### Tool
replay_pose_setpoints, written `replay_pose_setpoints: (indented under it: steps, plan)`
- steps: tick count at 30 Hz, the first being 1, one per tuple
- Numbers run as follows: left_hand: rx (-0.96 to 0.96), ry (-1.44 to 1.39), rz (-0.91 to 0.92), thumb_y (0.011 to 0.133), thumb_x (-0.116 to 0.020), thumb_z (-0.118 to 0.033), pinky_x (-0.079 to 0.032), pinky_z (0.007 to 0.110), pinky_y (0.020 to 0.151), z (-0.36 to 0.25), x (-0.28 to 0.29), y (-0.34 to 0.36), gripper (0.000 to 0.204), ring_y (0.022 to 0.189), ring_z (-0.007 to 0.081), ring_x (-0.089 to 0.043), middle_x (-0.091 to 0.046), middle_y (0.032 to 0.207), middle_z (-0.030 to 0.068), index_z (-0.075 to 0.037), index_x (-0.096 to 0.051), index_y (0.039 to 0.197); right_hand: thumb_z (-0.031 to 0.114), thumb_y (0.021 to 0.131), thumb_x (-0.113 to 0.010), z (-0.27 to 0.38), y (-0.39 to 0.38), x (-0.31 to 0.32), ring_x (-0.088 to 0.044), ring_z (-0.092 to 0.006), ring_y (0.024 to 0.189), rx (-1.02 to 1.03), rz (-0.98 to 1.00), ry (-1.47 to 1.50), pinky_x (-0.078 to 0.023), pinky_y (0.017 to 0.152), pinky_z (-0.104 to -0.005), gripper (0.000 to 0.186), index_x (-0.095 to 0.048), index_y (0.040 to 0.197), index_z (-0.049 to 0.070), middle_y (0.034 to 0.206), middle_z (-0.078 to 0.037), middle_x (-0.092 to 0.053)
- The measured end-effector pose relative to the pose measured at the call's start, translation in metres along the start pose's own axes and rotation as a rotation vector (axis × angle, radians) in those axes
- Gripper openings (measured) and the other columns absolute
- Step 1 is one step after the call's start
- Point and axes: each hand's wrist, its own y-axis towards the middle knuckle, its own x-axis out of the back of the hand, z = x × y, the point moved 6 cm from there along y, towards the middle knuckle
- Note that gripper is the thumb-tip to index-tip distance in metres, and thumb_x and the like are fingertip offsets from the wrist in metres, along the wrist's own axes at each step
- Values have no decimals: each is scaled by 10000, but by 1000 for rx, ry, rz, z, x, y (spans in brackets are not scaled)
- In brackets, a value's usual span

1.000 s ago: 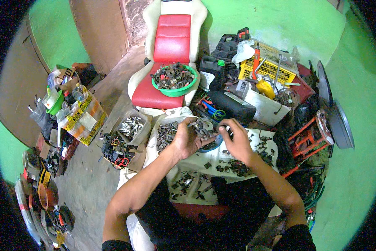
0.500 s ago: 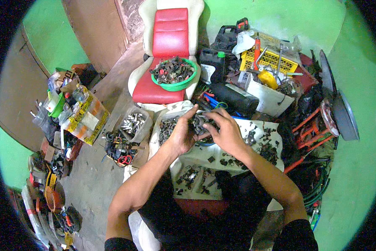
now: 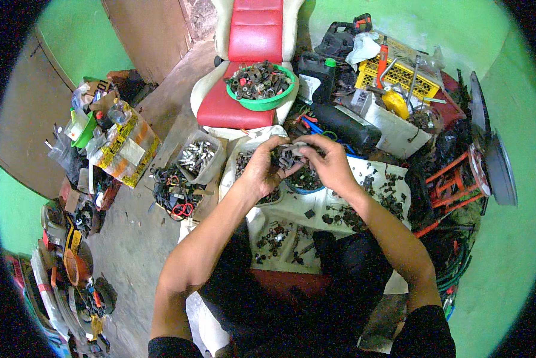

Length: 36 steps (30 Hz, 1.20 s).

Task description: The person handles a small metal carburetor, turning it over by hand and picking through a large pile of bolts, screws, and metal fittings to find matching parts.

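My left hand [image 3: 261,168] is cupped, palm up, round a small heap of dark metal parts [image 3: 287,156]. From the other side my right hand [image 3: 332,166] curls over the same heap, fingertips and thumb pressed on pieces I cannot make out singly. Right below the hands is a blue-rimmed bowl [image 3: 308,191] of dark small parts, partly covered by them. A pale tub [image 3: 225,179] of similar parts is half hidden behind my left hand. Under all this a whitish sheet [image 3: 295,209] bears scattered nuts, bolts and bits.
A green basin [image 3: 262,105] of mixed parts rests on a red and white car seat [image 3: 235,116]. To the left are a clear box [image 3: 213,166] of silvery pieces and a taped carton [image 3: 134,156]. A yellow crate [image 3: 420,85], black jug [image 3: 326,76] and orange-framed stool [image 3: 453,182] crowd the right.
The view has tilted, so the seat and basin sit higher in the picture. My hands stay together round the parts; the right fingers have shifted over them.
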Motion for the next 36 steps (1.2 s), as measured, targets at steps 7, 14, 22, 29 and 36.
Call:
replay_pose_setpoints:
  steps: [7,14,22,29,36]
  plan:
    - [-35,52,-5,921,-479,-272,-541,394,818,-10,22,10,286,885,255,-632,-634,958,121,-31,-556,1053,155,929,-552,-63,2,18,-585,-135,711,-295,-9,136,-503,613,-264,231,-605,1056,-31,920,-82,-627]
    - [-2,-112,138,936,-420,-399,-489,468,914,-20,2,-7,461,1016,321,-584,-592,1081,158,2,-511,1147,-3,863,-526,-131,4,20,-625,-175,796,-417,106,20,-521,670,-295,218,-616,1057,-46,939,-134,-660]
    - [-98,-79,184,924,-261,-607,-454,483,912,-23,-8,-12,716,1023,311,-568,-579,1131,140,-12,-482,1255,30,887,-525,-60,8,24,-636,-244,893,-111,-72,-168,-476,818,-340,224,-579,1103,-1,990,-151,-655]
    - [-223,144,188,881,-181,-713,-388,424,980,-24,-26,-27,856,1112,257,-515,-547,1209,130,-22,-459,1303,122,887,-579,34,-8,16,-608,-304,968,126,-144,-189,-450,870,-358,207,-593,1059,8,1011,-165,-629]
    - [-378,487,226,927,-71,-642,-296,341,1063,-13,-37,-26,834,1184,218,-447,-501,1253,124,6,-435,1306,159,810,-677,60,-15,2,-614,-316,952,335,8,-289,-473,838,-363,265,-643,1035,24,1021,-159,-635]
